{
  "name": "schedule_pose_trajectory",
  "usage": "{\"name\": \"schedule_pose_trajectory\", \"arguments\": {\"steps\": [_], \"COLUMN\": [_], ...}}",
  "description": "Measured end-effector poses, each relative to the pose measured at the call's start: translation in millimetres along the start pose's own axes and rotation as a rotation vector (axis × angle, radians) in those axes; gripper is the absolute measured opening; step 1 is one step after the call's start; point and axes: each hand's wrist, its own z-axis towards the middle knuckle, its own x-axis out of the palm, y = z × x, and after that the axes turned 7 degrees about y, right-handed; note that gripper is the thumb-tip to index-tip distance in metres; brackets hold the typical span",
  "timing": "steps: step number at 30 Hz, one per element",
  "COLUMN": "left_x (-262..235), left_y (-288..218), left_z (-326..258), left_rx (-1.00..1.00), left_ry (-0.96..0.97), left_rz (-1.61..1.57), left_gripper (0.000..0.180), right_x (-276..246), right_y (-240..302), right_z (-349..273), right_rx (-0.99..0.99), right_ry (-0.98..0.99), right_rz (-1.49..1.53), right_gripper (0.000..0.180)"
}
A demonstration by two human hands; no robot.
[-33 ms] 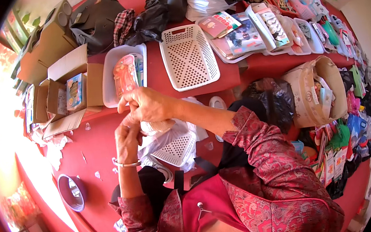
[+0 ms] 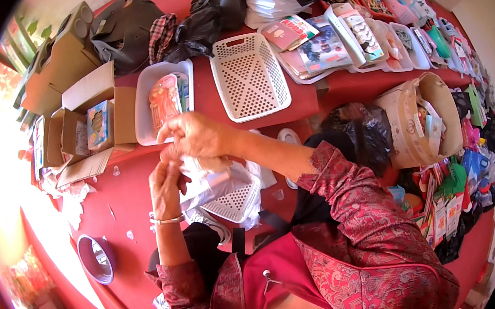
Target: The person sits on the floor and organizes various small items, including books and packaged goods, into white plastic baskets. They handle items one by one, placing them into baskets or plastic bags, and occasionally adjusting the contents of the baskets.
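My left hand [image 2: 166, 186], with a pale bracelet at the wrist, and my right hand [image 2: 196, 137] meet in front of me with fingertips pinched close together. What lies between the fingertips is too small to make out. Just under my right palm shows a beige, ribbed-looking bundle [image 2: 206, 164]; I cannot tell its kind. A translucent plastic bag [image 2: 217, 186] hangs below the hands and spreads over a small white perforated basket [image 2: 238, 202] near my knees. Beyond my fingers stands a white tub [image 2: 143, 121] holding pink-orange packs [image 2: 165, 100].
A larger white perforated basket [image 2: 251, 80] stands right of the tub; an opened cardboard box [image 2: 125, 114] is on the left. Stacked notebooks [image 2: 324, 46] lie at the back right. A purple bowl [image 2: 96, 259] sits lower left, and a round carton [image 2: 401, 123] stands at my right.
My right hand has lifted its fingers slightly, and my left hand has shifted a little left. More of the beige bundle and plastic bag shows beneath them.
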Motion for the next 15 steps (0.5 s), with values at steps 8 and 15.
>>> {"name": "schedule_pose_trajectory", "arguments": {"steps": [8,15], "left_x": [-4.2,-11.2], "left_y": [25.4,24.9], "left_z": [17.0,9.7], "left_rx": [-0.037,-0.202], "left_ry": [0.125,0.001], "left_rz": [0.063,-0.084], "left_gripper": [0.030,0.024], "right_x": [-67.8,-60.5], "right_y": [-43.4,-39.5], "right_z": [-19.3,-32.2], "right_rx": [0.113,0.265], "right_ry": [-0.297,-0.110], "right_rz": [0.686,-0.033], "right_gripper": [0.022,0.012]}}
